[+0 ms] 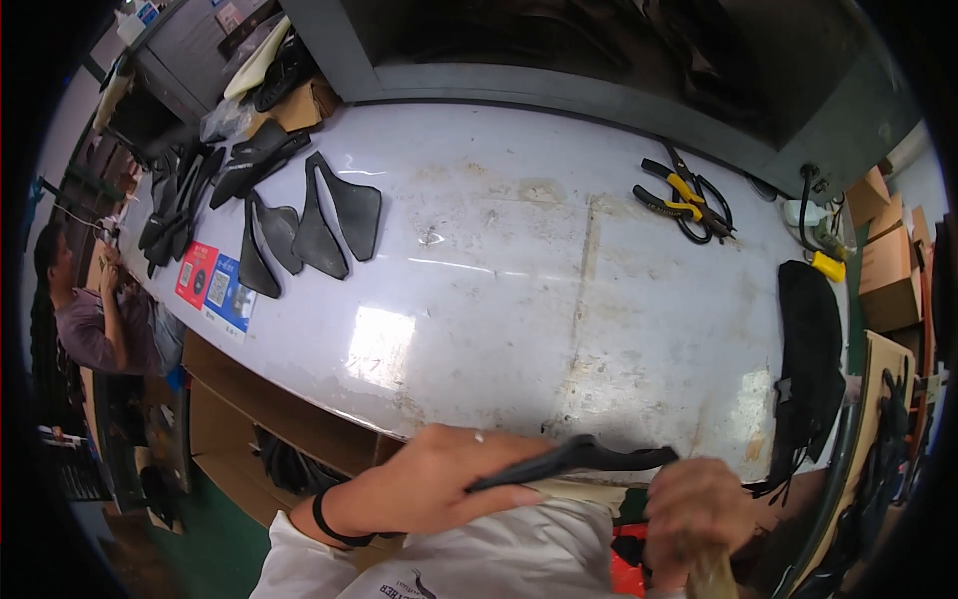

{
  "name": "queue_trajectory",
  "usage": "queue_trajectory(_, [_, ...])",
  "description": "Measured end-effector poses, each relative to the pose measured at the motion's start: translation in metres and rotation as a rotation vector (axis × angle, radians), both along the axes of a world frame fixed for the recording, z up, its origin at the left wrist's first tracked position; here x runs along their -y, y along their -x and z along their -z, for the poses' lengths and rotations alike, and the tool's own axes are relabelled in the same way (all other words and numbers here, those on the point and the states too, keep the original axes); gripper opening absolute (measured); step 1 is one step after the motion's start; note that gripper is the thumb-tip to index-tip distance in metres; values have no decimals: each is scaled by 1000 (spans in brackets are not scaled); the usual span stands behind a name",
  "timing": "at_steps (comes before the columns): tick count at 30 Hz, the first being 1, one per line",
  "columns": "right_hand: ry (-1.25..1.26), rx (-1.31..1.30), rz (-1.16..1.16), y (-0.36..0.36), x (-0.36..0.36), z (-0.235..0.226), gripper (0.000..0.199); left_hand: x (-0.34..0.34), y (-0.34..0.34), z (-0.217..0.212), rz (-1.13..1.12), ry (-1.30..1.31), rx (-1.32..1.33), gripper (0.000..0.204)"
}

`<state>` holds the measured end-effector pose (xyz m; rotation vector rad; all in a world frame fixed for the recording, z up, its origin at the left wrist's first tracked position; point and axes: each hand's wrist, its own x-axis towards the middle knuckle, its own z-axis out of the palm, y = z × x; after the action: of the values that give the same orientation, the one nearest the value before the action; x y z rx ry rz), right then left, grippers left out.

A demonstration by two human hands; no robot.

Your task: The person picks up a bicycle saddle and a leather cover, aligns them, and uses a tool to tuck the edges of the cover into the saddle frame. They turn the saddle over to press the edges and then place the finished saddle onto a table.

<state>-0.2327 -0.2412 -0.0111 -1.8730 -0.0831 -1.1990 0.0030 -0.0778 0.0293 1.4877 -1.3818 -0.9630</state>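
My left hand, with a black band at its wrist, grips a black bicycle saddle seen nearly edge-on at the table's front edge. The thumb lies below it and the fingers above. At the saddle's right end is my right hand, blurred by motion. Its fingers are curled in, and what they hold, if anything, cannot be made out. Two similar black split saddles lie on the white table at the left, beside a heap of more black saddles.
Yellow-and-black pliers lie with other tools at the back right. A black cloth bag lies along the right edge. A grey metal cabinet stands behind the table. An open cardboard box sits below left. Another person works at far left.
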Motion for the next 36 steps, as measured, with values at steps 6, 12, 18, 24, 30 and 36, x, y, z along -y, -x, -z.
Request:
queue_trajectory(6, [84, 213, -634, -58, -22, -51, 34, 0, 29, 14, -39, 126, -5, 41])
queue_trajectory(12, [-66, -2, -676, -60, -16, -66, 32, 0, 32, 22, -32, 221, 0, 35])
queue_trajectory(18, [-37, 174, -623, -62, -23, -46, 33, -1, 32, 21, -47, 174, 12, 32])
queue_trajectory(24, [26, 268, -705, -53, -7, -42, 31, -4, 34, 20, -14, 186, 40, 28])
queue_trajectory(30, [42, 258, -501, -43, -20, -17, 28, -4, 38, 18, -66, 129, 16, 24])
queue_trajectory(36, [-10, 374, -515, -43, -21, -5, 30, 7, 42, -12, 25, 78, 267, 32])
